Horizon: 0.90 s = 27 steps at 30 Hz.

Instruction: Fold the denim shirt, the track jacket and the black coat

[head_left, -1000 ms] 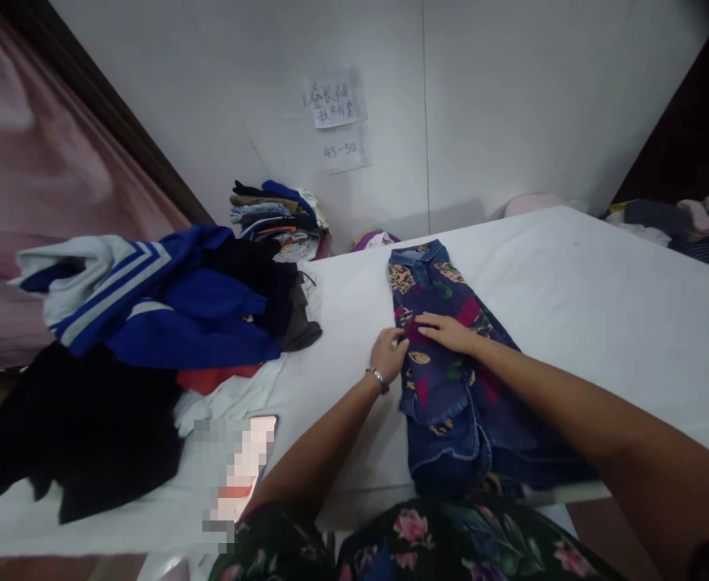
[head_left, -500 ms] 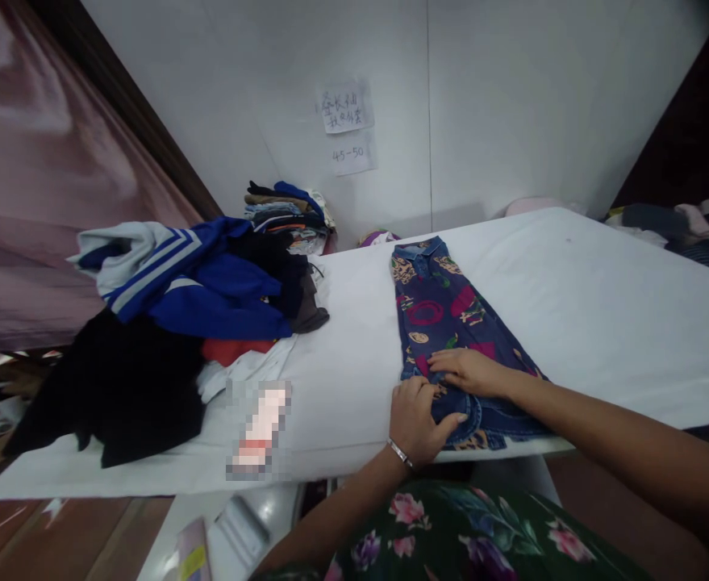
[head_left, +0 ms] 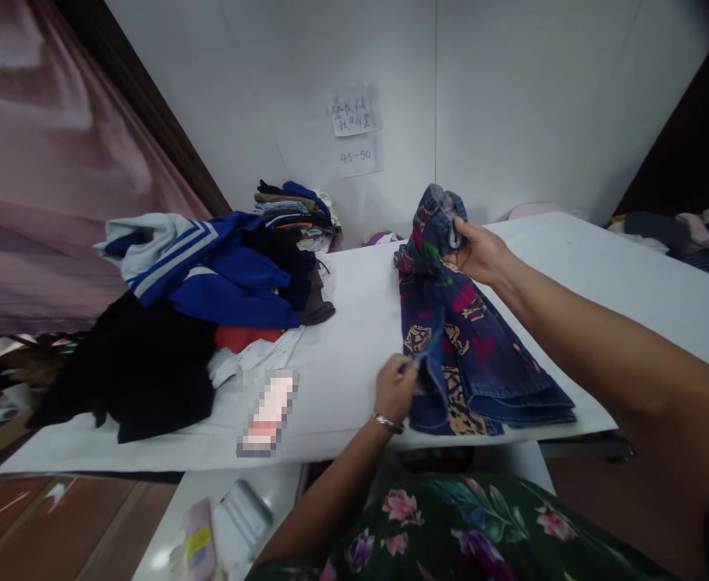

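Observation:
A dark blue denim shirt [head_left: 475,339] printed with tan, magenta and green shapes lies lengthwise on the white-covered table [head_left: 354,347]. My right hand [head_left: 482,252] grips it near the collar and holds that end raised off the table, so it bunches upward. Lower down, my left hand [head_left: 394,389] pinches the shirt's left edge, by a plain blue denim part. The hem is spread near the table's front edge, in overlapping layers. Part of the shirt's underside is hidden by the folds.
To the left lies a loose heap of clothes, with a blue and grey striped jacket [head_left: 221,282] over a black garment [head_left: 154,371]. Behind it rises a folded clothes stack [head_left: 290,211]. A blurred-out object [head_left: 269,411] rests near the front edge. Paper notes [head_left: 357,133] hang on the wall.
My right hand has moved from the shirt's lower part up to the collar and lifted that end. My left hand has gone from lying on the shirt to pinching its left edge.

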### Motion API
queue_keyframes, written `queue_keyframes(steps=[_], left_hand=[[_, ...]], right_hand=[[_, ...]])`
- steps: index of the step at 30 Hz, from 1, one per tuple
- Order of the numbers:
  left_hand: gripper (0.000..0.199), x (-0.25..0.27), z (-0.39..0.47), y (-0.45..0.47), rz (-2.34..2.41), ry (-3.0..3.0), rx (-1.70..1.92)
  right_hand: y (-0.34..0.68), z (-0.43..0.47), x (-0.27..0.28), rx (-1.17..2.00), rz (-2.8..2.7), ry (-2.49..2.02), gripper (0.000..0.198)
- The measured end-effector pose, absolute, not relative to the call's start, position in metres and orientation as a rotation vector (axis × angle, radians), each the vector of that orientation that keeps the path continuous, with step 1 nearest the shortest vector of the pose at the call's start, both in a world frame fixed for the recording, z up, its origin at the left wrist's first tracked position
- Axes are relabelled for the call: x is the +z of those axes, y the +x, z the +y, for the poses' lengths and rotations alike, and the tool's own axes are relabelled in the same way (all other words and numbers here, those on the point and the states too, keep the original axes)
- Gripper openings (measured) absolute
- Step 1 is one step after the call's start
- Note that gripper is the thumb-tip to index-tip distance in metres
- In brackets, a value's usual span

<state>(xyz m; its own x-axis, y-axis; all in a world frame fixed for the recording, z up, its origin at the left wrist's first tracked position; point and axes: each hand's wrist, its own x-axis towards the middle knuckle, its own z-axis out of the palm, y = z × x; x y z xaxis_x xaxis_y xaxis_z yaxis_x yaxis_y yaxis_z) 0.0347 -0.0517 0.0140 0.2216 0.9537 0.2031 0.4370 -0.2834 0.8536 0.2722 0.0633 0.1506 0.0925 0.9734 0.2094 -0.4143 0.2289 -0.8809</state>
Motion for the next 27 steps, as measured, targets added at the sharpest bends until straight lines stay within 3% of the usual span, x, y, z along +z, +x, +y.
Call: queue_keyframes(steps=[3,5,14,19,22,27], left_hand=[[0.018,0.016,-0.047,-0.010,1.427,1.318,1.246],[0.009,0.013,-0.052,-0.032,1.401,1.082,1.205],[0.010,0.001,-0.094,-0.048,1.079,0.371,1.082],[0.032,0.011,-0.084,-0.062,1.044,0.235,1.048],[0.029,0.009,-0.072,-0.062,1.155,0.350,0.980],[0.014,-0.002,-0.063,-0.064,1.427,0.838,1.025]], right_hand=[[0.257,0.081,0.171,1.199,-1.000,-0.718,0.017],[0.240,0.095,0.185,1.219,-1.032,-0.678,0.016],[0.126,0.138,0.198,1.430,-1.263,-0.744,0.019],[0.104,0.138,0.167,1.560,-1.479,-0.869,0.039],[0.125,0.137,0.135,1.363,-1.710,-1.096,0.046],[0.172,0.104,0.045,0.598,-2.194,-1.700,0.052]])
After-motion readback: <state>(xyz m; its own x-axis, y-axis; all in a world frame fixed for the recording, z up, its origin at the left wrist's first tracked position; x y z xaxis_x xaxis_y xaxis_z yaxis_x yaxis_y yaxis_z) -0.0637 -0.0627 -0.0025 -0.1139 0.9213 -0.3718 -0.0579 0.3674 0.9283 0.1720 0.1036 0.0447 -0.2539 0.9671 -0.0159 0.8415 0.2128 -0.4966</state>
